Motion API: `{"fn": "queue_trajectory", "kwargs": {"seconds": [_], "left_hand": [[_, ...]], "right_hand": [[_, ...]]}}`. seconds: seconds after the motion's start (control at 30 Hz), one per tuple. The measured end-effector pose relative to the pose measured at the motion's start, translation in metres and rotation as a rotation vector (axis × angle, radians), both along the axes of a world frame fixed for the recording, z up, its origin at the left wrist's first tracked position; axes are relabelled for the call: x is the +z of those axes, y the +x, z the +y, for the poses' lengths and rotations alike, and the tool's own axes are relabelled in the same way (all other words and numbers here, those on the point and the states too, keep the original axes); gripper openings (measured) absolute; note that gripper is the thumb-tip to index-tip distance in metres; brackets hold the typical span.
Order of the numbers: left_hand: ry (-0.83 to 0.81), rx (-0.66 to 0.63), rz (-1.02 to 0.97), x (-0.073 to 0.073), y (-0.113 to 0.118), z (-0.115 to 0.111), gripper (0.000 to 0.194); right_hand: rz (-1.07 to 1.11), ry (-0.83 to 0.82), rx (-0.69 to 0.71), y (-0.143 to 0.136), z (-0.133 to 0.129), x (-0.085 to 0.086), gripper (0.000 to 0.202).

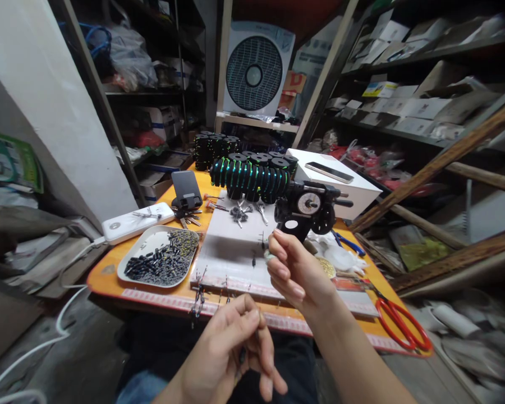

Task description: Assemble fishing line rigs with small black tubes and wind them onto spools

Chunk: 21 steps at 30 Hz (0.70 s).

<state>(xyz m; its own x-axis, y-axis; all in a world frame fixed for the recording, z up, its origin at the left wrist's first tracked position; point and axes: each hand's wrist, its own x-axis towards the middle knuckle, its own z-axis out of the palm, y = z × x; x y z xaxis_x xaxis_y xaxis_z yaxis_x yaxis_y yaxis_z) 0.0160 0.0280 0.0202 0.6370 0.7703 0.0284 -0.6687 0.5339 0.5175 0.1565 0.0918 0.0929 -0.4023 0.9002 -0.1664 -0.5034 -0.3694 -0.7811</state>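
My left hand is low at the front edge of the table, thumb and forefinger pinched together. What it grips is too small to make out; a dark bit shows beneath its fingers. My right hand is raised over the white board, its thumb and forefinger closed, with any held thing unclear. Near its fingertips are small dark pieces. Several thin dark pieces dangle at the board's front edge. Behind my right hand stands a black winding device with a dial, beside a row of black spools.
On the left, a white tray holds small black and olive pieces. Near it are a white power bank-like box and a phone stand. Red-handled scissors lie at the right edge. A fan stands behind.
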Motion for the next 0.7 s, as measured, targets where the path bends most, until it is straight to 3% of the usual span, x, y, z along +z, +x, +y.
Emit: {"fn": "queue_trajectory", "kwargs": {"seconds": [0.17, 0.37, 0.5, 0.7], "left_hand": [[-0.002, 0.011, 0.017, 0.002, -0.002, -0.006, 0.023], [0.083, 0.119, 0.078, 0.002, -0.002, -0.004, 0.022], [0.195, 0.213, 0.251, 0.013, -0.006, 0.005, 0.018], [0.218, 0.201, 0.317, 0.023, -0.006, 0.016, 0.024]], "right_hand": [[-0.010, 0.003, 0.017, 0.001, 0.000, 0.000, 0.041], [-0.017, 0.010, 0.026, 0.002, 0.000, -0.001, 0.040], [-0.012, 0.033, 0.032, 0.004, -0.001, 0.003, 0.040], [-0.029, 0.050, 0.041, 0.006, -0.005, 0.007, 0.041]]}}
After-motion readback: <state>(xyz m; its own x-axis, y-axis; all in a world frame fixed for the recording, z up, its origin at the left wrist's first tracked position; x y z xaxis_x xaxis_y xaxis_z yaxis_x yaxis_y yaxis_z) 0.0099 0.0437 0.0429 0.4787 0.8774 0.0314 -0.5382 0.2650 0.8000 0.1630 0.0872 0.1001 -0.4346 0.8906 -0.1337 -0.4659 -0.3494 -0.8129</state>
